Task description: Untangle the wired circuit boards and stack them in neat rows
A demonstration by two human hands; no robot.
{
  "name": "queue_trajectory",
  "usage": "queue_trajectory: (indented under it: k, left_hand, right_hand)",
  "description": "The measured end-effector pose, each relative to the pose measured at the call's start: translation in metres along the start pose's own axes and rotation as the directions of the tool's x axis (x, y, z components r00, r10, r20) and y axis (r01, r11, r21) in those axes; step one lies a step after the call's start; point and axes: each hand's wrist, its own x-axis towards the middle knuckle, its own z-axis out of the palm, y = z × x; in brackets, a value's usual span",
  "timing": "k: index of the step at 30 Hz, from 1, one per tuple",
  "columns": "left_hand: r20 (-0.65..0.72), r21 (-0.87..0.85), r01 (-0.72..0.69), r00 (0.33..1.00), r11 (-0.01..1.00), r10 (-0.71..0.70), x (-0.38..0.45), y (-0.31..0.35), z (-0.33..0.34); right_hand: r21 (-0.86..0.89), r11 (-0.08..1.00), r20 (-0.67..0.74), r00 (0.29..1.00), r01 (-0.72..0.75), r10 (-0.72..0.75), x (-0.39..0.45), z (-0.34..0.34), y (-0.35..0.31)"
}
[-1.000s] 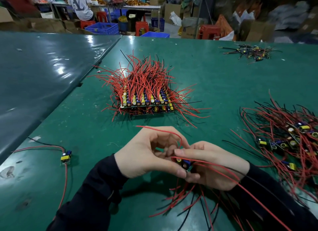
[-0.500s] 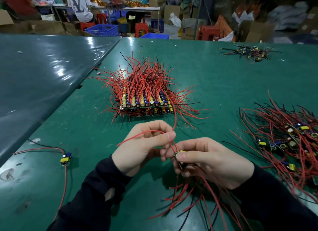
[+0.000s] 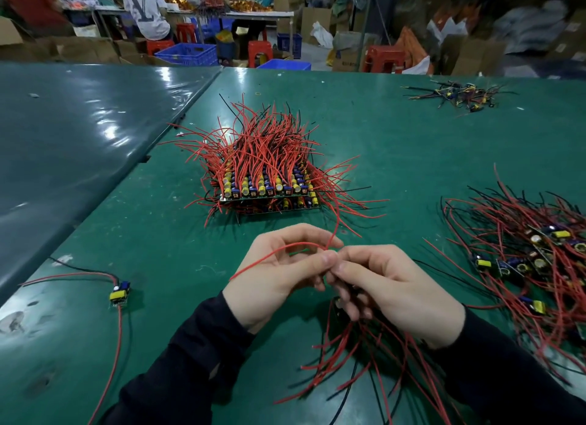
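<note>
Left hand (image 3: 279, 275) now pinching a single red wire (image 3: 279, 251) between thumb and fingertips, drawn out sideways into a long arc, where a second ago it lay curled close against the right hand over a small board. Right hand (image 3: 393, 294) closed round a bundle of boards (image 3: 341, 305), mostly hidden under the fingers, with a spray of red and black leads (image 3: 364, 355) hanging down toward the near edge of the surface (image 3: 412, 158). Hands drawn slightly apart and lifted since then, the wire pulled up and looped rather than lying across the knuckles. Judged from this: one lead being teased free of the bundle, so the untangling step under way, not the stacking. Neat stack of boards (image 3: 269, 193) sitting ahead on the surface, well apart from the hands, wires bristling upward, unchanged. Tangled heap (image 3: 532, 256) waiting to the right, near the right sleeve, also as before. One lone board (image 3: 120, 294) with its wires lying off to the left, untouched. Small far pile (image 3: 456, 95) at the back right. Much left to do: held bundle not yet separated, heap on the right still large. Likely snag: the looped wire catching on its neighbours if tugged hard.
</note>
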Motion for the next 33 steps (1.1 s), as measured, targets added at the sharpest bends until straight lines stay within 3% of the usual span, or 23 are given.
queue_trajectory:
  k: [4, 10, 16, 18, 20, 22, 24, 27, 31, 33]
  left_hand:
    - [-0.033, -0.015, 0.016, 0.999, 1.000, -0.016, -0.002, 0.000, -0.001]
    - [-0.186, -0.164, 0.092, 0.975, 0.982, -0.123, 0.000, -0.006, 0.006]
    - [-0.269, -0.169, 0.020, 0.961, 0.985, -0.065, 0.001, -0.018, 0.013]
    - [-0.279, -0.095, 0.006, 0.960, 0.995, -0.033, 0.000, -0.020, 0.015]
    - [-0.298, 0.109, -0.013, 0.954, 0.994, 0.045, 0.000, -0.023, 0.016]
    - [-0.299, 0.307, -0.037, 0.945, 0.951, 0.133, 0.000, -0.024, 0.017]
    - [-0.283, 0.387, -0.032, 0.947, 0.921, 0.152, -0.001, -0.024, 0.018]
    - [-0.269, 0.392, -0.024, 0.953, 0.920, 0.139, -0.001, -0.020, 0.017]
    - [-0.274, 0.241, -0.063, 0.953, 0.969, 0.130, 0.000, -0.012, 0.012]
    - [-0.266, 0.282, -0.073, 0.952, 0.957, 0.151, -0.001, -0.012, 0.013]
  right_hand:
    - [-0.001, 1.000, 0.059, 0.998, 0.017, -0.017, -0.002, -0.001, -0.001]
    - [-0.192, 0.969, 0.043, 0.988, 0.157, -0.152, -0.002, -0.004, 0.004]
    - [-0.503, 0.831, -0.034, 0.955, 0.239, -0.295, 0.001, -0.004, 0.017]
    - [-0.584, 0.769, -0.037, 0.938, 0.259, -0.344, 0.002, -0.003, 0.018]
    - [-0.604, 0.757, -0.057, 0.934, 0.250, -0.354, 0.004, -0.003, 0.019]
    - [-0.622, 0.746, -0.087, 0.927, 0.235, -0.365, 0.005, -0.003, 0.020]
    - [-0.625, 0.746, -0.103, 0.923, 0.228, -0.369, 0.005, -0.002, 0.020]
    - [-0.609, 0.758, -0.111, 0.921, 0.233, -0.372, 0.004, 0.000, 0.019]
    - [-0.560, 0.795, -0.131, 0.923, 0.233, -0.363, 0.004, 0.001, 0.019]
    - [-0.583, 0.778, -0.128, 0.919, 0.233, -0.372, 0.003, 0.002, 0.019]
